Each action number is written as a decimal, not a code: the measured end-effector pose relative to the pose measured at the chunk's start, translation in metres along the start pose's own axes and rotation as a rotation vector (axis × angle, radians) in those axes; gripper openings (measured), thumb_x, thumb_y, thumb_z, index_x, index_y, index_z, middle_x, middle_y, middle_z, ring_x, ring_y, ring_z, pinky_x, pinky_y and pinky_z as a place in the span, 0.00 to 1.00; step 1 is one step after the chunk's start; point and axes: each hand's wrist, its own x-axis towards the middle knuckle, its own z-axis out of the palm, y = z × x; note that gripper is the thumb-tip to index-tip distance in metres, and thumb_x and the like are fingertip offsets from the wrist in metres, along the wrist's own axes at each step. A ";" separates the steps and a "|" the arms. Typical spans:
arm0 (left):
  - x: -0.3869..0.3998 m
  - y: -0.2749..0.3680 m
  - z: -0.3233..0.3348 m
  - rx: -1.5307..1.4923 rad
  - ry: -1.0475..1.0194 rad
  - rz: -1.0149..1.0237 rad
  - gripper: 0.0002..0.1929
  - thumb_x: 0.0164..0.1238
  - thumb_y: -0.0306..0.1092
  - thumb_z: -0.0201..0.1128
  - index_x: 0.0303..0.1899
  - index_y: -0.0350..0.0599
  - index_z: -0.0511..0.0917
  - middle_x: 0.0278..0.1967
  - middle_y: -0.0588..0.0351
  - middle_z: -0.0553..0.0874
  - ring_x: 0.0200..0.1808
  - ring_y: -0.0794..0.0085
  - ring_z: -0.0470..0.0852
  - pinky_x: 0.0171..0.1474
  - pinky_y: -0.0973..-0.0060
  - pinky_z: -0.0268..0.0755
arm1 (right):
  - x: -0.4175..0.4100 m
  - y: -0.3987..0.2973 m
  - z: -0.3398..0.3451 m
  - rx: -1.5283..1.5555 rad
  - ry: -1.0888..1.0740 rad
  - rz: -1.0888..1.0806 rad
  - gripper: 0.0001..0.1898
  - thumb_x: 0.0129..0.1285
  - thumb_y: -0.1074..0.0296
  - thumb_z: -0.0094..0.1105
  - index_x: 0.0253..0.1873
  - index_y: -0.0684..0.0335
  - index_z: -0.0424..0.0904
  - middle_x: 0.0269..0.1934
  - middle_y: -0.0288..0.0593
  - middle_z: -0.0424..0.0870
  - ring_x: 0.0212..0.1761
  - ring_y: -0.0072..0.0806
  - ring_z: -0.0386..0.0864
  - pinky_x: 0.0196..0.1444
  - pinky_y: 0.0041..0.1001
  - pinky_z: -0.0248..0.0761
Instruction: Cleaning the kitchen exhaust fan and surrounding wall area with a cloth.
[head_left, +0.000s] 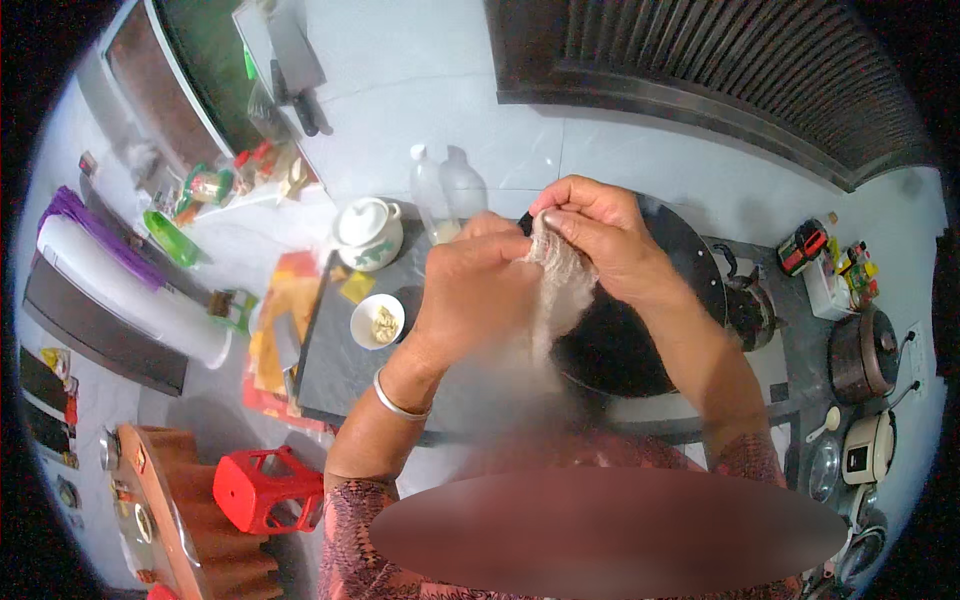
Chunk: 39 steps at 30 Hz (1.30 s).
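Note:
Both my hands are raised over the stove side of the counter, pinching a whitish mesh-like cloth or net (556, 277) that hangs down between them. My left hand (480, 289), with a silver bangle at the wrist, grips its left upper edge. The top of the material is between the thumb and fingers of my right hand (600, 240). Behind and below is a large black wok (630, 337). Left of my left hand, a small white bowl (366, 341) holds pale yellowish pieces. Blur hides the lower end of the material.
A white lidded pot (367, 236) and a clear plastic bottle (429, 187) stand at the wall. A cleaver (286, 341) lies at the counter's left. Seasoning bottles (855, 274), a dark lidded cooker (855, 356) and a black kettle (750, 311) are at right; a red stool (251, 491) is lower left.

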 end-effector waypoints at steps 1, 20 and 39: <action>0.003 0.004 0.004 0.000 -0.001 0.005 0.04 0.57 0.24 0.62 0.33 0.35 0.80 0.37 0.55 0.81 0.42 0.73 0.76 0.46 0.78 0.67 | 0.000 0.002 0.001 -0.002 0.001 -0.004 0.06 0.59 0.75 0.53 0.41 0.68 0.75 0.31 0.37 0.78 0.33 0.19 0.75 0.36 0.20 0.70; 0.016 0.003 0.012 0.122 -0.032 0.136 0.08 0.55 0.20 0.62 0.37 0.39 0.76 0.34 0.59 0.77 0.35 0.79 0.75 0.38 0.82 0.68 | -0.027 -0.024 -0.003 -0.592 0.044 -0.363 0.06 0.55 0.76 0.57 0.38 0.69 0.76 0.29 0.42 0.80 0.31 0.23 0.78 0.34 0.22 0.71; 0.016 -0.011 0.059 -0.332 0.156 -0.022 0.10 0.61 0.28 0.60 0.43 0.37 0.73 0.34 0.58 0.79 0.33 0.78 0.76 0.37 0.79 0.70 | -0.015 -0.020 -0.010 -0.480 0.234 -0.608 0.04 0.54 0.81 0.54 0.36 0.71 0.75 0.43 0.48 0.77 0.41 0.31 0.77 0.45 0.26 0.71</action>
